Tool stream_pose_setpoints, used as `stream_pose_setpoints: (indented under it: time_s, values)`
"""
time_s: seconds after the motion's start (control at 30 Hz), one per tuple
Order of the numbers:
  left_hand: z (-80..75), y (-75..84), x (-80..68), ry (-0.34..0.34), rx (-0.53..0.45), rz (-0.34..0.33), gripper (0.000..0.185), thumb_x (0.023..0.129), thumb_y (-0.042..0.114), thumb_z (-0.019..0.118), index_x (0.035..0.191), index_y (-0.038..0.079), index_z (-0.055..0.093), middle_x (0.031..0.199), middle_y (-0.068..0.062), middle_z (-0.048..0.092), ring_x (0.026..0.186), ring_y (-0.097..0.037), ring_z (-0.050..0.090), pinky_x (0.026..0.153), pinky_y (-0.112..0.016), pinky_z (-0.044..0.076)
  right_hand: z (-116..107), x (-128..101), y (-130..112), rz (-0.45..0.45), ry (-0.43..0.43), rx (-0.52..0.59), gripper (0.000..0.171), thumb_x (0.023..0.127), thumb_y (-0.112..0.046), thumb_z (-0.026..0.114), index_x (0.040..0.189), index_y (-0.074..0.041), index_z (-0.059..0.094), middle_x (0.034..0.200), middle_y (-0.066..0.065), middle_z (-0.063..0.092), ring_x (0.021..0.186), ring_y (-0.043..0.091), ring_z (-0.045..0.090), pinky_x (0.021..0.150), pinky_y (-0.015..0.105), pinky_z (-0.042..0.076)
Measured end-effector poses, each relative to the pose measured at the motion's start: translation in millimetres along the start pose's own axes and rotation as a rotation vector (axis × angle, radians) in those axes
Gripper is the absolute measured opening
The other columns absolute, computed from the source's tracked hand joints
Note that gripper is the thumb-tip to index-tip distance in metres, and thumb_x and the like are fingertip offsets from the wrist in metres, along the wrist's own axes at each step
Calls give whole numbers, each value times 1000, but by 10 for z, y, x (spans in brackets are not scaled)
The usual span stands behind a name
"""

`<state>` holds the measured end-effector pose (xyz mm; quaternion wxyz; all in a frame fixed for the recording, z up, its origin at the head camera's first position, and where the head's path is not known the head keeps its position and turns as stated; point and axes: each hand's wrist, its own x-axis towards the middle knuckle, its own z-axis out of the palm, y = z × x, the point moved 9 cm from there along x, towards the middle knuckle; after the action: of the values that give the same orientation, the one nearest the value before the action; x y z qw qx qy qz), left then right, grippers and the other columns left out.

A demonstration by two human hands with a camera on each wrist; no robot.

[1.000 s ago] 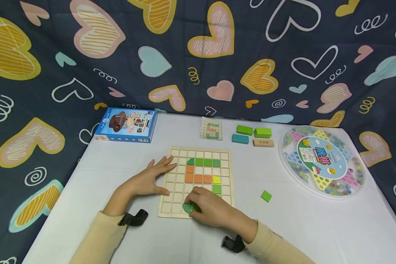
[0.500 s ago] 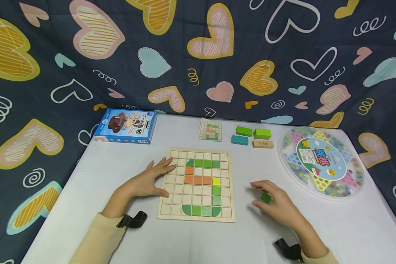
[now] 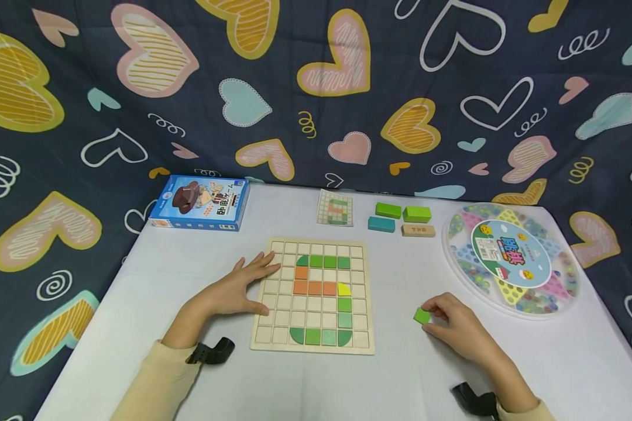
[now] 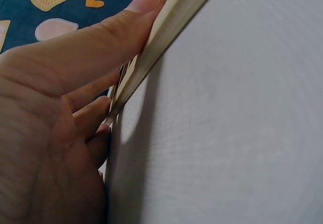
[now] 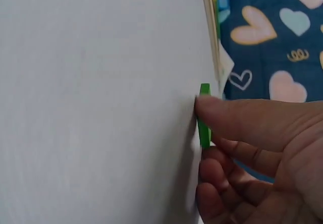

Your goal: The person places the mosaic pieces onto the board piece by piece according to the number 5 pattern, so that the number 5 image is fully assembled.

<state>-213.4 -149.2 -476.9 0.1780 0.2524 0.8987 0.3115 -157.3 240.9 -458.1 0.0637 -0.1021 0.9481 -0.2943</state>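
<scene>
A wooden grid board (image 3: pixel 284 301) lies on the white table, with green, orange and yellow tiles set in some of its squares. My left hand (image 3: pixel 232 289) rests at the board's left side, fingers spread; in the left wrist view its thumb (image 4: pixel 144 4) lies on the board's edge. Right of the board, my right hand (image 3: pixel 460 327) pinches a small green square tile (image 3: pixel 421 316) between thumb and fingers. The right wrist view has this green tile (image 5: pixel 204 130) edge-on, close over the table, partly covered by the thumb.
Behind the board lies a pattern card (image 3: pixel 335 207). Green blocks (image 3: pixel 417 214), a teal block (image 3: pixel 381 224) and a wooden block (image 3: pixel 418 230) sit right of it. A blue box (image 3: pixel 200 202) is at back left, a round marble game case (image 3: pixel 511 260) at right.
My right hand has left the board's lower tiles, moved right to the loose green tile and now pinches it. The left hand has stayed at the board's left edge.
</scene>
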Motion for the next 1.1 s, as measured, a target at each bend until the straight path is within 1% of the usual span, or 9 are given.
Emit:
stream_pose_setpoints:
  time_s: [0.13,0.3,0.43,0.5,0.67,0.8,0.97,1.1]
  values:
    - [15,-13,10,-3,-4,-1,96,68,41,82,148,16,35,160,-3,14,148,-28,6,116,-57,-3,48,31,-150,-37,8,11,26,81,-13,74,104,-13,65,99,-5,61,88,12,60,75,26,52]
    - [9,-38,14,-1,-3,-4,97,67,42,82,147,16,35,160,-4,15,148,-28,6,116,-57,-4,194,116,-532,-154,8,85,27,80,-12,75,105,-18,65,100,-10,62,89,8,61,77,26,53]
    - [5,-60,13,-5,-4,-11,96,67,41,82,147,15,35,160,-4,15,148,-28,6,116,-57,-4,409,217,-892,-268,-49,166,28,81,-13,74,106,-19,65,103,-11,61,93,7,61,81,26,53]
    - [7,-67,14,-7,-7,-15,96,68,41,82,147,15,35,160,-4,14,148,-28,6,116,-57,-4,521,271,-1052,-306,-90,190,28,82,-13,74,107,-18,65,104,-11,61,94,8,60,82,26,53]
    - [4,-76,26,-5,-5,-17,96,68,42,82,147,15,35,160,-4,14,148,-28,6,116,-57,-4,758,425,-1405,-365,-168,176,26,83,-16,73,108,-17,66,103,-10,60,90,8,58,79,25,52]
    - [-2,-84,45,1,2,-16,96,67,43,82,147,16,35,160,-4,14,148,-28,6,116,-57,-4,922,535,-1621,-391,-217,154,24,84,-18,72,108,-16,67,101,-8,60,88,8,56,78,25,51]
    - [-9,-84,58,1,5,-12,95,68,44,81,147,17,36,160,-4,15,148,-29,6,116,-57,-4,1102,640,-1811,-406,-261,106,23,85,-20,71,107,-16,68,99,-8,59,87,4,53,79,20,49]
    - [-14,-67,69,3,6,-4,95,68,43,81,147,17,35,160,-4,15,148,-29,6,116,-58,-3,1191,694,-1923,-429,-264,21,23,85,-20,71,107,-14,69,94,-7,59,80,3,48,73,17,45]
